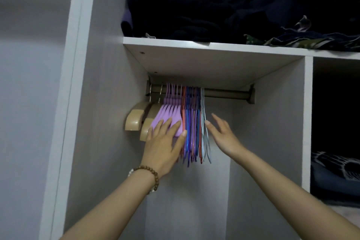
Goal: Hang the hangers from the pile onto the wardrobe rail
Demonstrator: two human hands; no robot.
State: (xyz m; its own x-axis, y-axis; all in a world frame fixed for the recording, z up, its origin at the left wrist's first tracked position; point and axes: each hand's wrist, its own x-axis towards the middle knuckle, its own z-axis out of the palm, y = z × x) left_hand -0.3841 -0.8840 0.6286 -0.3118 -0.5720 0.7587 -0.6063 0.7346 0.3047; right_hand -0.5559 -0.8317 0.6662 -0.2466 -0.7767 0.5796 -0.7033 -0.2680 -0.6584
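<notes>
A brown wardrobe rail (224, 93) runs under a white shelf. Bunched at its left end hang two beige wooden hangers (134, 119), several lilac plastic hangers (167, 115), several thin red, blue and purple hangers (191, 122) and a few grey wire hangers (204, 138). My left hand (163, 142), with a bead bracelet on the wrist, lies flat with straight fingers against the lilac hangers. My right hand (222, 134) is spread, its thumb by the grey wire hangers, holding nothing. No pile of hangers is in view.
The white shelf (194, 45) above carries heaped dark clothes (214, 9). The rail's right half is bare. A white divider (306, 122) separates a right compartment with folded dark fabric (335, 173). The wardrobe's left side panel (74, 103) stands close to the hangers.
</notes>
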